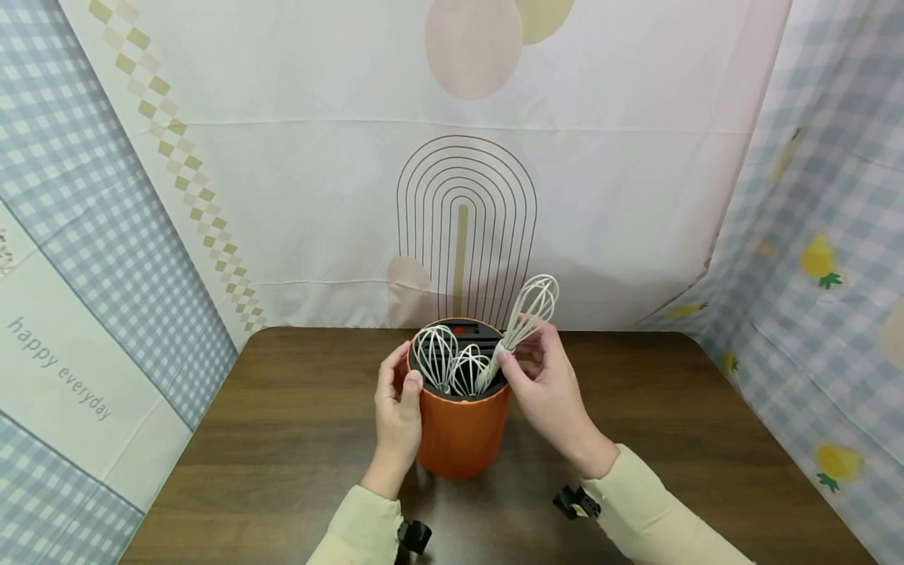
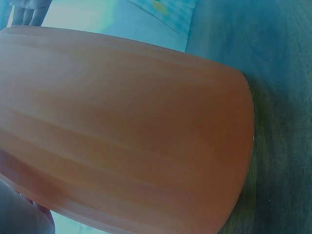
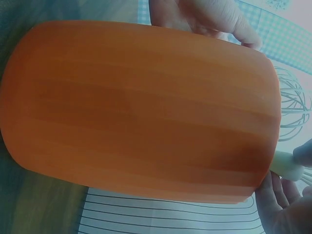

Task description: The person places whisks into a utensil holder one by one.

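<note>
An orange round utensil holder (image 1: 462, 439) with a dark insert stands upright on the table; its side fills most of both wrist views. My left hand (image 1: 397, 408) grips its left side, thumb at the near rim and fingers round behind. At the right rim, my right hand (image 1: 558, 396) pinches a cream whisk (image 1: 538, 300) by the upper handle, just under the wires. That whisk leans right, wire head up, the lower handle inside the holder. Beside it in the insert sit a larger whisk (image 1: 434, 351) and a smaller whisk (image 1: 469, 367), wire heads up, their handles hidden.
The dark wooden table (image 1: 304, 439) ends at a pale patterned cloth (image 1: 318, 196) close behind the holder. Checked cloths hang at the left and right sides. A small black device (image 1: 414, 537) is strapped at the left wrist, another (image 1: 575, 502) at the right.
</note>
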Tool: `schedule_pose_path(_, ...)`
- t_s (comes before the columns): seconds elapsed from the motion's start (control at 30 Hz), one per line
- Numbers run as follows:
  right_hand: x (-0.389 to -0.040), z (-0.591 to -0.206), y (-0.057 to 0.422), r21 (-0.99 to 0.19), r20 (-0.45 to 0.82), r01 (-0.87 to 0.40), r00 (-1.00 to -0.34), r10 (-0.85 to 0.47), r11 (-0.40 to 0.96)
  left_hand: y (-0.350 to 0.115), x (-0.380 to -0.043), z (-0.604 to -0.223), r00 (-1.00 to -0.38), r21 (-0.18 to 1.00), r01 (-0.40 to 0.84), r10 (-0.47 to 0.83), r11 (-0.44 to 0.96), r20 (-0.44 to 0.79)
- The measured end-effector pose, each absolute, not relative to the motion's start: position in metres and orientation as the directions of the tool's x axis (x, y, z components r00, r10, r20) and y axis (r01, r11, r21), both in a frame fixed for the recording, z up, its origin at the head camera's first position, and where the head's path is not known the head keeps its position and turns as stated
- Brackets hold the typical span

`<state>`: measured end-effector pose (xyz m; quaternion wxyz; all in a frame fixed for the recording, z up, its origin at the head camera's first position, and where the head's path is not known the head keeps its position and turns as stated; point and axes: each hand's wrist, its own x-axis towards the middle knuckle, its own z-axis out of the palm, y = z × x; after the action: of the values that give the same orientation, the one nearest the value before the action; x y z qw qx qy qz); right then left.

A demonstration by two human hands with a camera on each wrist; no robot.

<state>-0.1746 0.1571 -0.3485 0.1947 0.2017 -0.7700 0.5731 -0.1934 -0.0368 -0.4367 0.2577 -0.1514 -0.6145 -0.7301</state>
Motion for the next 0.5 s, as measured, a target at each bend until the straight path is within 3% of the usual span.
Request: schedule_pose_path(0.5,-0.184,-0.363,0.164,-0.793,0.544,-0.544,-0.835,-0.083,0.273,-0.036,-0.196,-0.444,-0.832,0.834,0.543,-0.193,-0.094,0.520)
